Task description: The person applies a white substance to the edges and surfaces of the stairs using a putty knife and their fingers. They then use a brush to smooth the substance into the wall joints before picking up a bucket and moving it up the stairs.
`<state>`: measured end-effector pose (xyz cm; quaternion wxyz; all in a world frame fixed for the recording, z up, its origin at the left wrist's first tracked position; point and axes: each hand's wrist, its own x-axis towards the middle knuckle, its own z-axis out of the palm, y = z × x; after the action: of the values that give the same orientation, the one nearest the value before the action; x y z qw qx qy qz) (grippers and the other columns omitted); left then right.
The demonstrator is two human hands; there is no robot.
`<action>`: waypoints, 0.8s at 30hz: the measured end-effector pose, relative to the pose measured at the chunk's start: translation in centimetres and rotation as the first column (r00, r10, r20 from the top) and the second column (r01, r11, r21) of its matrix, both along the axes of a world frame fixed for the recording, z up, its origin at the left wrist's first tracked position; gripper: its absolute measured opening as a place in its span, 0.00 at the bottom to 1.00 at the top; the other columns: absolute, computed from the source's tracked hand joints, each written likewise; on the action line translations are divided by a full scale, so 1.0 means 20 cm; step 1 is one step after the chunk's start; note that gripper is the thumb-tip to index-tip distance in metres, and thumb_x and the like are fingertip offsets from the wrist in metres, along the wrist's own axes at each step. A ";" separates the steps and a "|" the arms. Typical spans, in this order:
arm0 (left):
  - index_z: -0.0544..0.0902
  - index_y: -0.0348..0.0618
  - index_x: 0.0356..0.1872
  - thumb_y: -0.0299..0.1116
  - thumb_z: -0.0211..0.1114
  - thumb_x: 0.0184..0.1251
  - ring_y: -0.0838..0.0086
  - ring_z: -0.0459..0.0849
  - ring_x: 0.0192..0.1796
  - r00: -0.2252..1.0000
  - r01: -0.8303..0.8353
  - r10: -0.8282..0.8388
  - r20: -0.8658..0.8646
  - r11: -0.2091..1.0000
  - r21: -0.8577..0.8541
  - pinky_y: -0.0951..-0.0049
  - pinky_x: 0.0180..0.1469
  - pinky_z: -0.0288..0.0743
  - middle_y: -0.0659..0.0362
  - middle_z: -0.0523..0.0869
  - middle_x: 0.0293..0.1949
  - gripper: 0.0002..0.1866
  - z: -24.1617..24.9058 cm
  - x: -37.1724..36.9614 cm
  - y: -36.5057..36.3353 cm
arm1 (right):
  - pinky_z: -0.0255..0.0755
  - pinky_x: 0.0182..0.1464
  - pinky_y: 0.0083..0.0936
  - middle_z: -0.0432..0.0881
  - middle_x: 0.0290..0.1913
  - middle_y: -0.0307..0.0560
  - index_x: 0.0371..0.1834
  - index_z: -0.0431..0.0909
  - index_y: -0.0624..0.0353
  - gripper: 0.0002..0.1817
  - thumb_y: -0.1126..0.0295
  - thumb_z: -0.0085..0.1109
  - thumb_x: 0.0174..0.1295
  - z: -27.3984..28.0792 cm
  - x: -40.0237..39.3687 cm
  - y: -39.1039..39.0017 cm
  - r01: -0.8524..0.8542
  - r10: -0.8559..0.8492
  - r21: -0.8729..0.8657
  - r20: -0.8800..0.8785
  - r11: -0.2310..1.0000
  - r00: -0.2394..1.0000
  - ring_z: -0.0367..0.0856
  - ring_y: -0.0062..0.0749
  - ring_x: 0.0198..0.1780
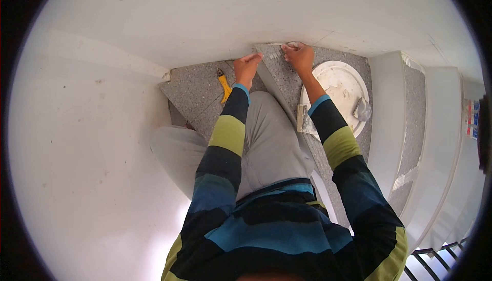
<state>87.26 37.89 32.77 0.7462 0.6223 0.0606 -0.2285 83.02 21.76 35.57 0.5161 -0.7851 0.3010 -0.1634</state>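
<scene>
Both hands are at the foot of the white wall, around the corner of a grey speckled stair tread (279,68). My left hand (247,70) has its fingers drawn together at the tread's left edge; what they pinch, if anything, is hidden. Further right, my right hand (300,58) is bent into a pinch close against the wall joint, and I cannot tell what is in it. A thin white strip or smear shows along the joint by its fingers. Left of my left hand, a yellow-handled utility knife (224,86) lies on the lower step.
A round white lid (335,71) smeared with dried filler lies on the tread beside my right forearm. A grey scraper (363,110) rests on its right rim, and a putty-stained flat blade (301,118) on its left. More steps (414,112) rise rightward, near black railings (435,263).
</scene>
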 end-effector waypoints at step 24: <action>0.84 0.32 0.31 0.33 0.70 0.51 0.82 0.74 0.27 0.985 -0.169 0.170 -0.034 0.985 0.017 0.79 0.31 0.69 0.63 0.82 0.25 0.12 0.00 -0.04 -0.05 | 0.73 0.42 0.41 0.72 0.45 0.56 0.51 0.75 0.54 0.20 0.69 0.53 0.52 0.04 -0.13 0.11 -0.363 0.265 -0.743 -0.254 0.562 0.930 0.76 0.51 0.44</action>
<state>86.41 36.91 32.74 0.7572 0.6162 0.1281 -0.1747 80.33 23.93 36.45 0.1273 -0.9786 0.0845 -0.1379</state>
